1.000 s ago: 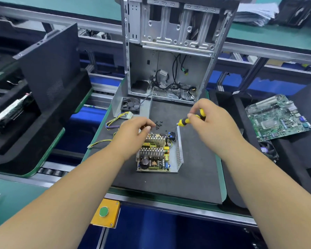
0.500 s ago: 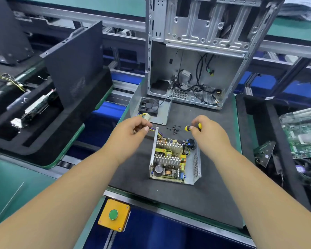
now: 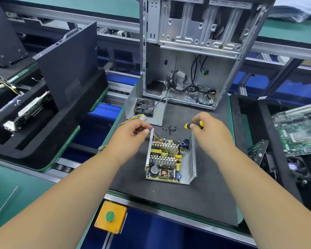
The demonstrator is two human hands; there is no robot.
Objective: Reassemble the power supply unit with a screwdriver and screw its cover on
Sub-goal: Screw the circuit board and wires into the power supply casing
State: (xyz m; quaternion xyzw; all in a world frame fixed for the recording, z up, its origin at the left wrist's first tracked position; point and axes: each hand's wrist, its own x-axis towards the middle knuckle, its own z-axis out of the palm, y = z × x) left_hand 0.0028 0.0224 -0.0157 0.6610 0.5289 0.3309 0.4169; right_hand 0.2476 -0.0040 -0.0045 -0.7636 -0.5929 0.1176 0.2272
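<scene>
The open power supply unit (image 3: 170, 159) sits uncovered in the middle of the black foam mat (image 3: 201, 194), circuit board up, finned heatsinks and a round capacitor on show, its perforated metal side wall standing along the right edge. Right at its far left corner is the left hand (image 3: 128, 136), palm down, forearm stretching in from the lower left; thumb and forefinger are curled together at the top of the unit's left wall, though whether they pinch the metal edge or something tiny is too small to tell. Across at the far right corner, the right hand (image 3: 211, 133) comes in from the lower right, fingers wrapped around the yellow-and-black screwdriver (image 3: 194, 124), whose handle pokes out to the left above the unit's right wall; the tip is hidden in the fist.

Between the two hands, just beyond the unit, a small scatter of black screws (image 3: 170, 129) lies on the mat. Further back on the left, the metal cover (image 3: 156, 114) stands with its black fan (image 3: 144, 107) facing up, and a yellow wire bundle with a white connector (image 3: 141, 117) trails beside it. Behind that rises the bare computer case (image 3: 192, 51), loose cables pooled at its bottom. Off to the right lies a green motherboard (image 3: 300, 130); at the near edge, a yellow box with a green push button (image 3: 110, 216).
</scene>
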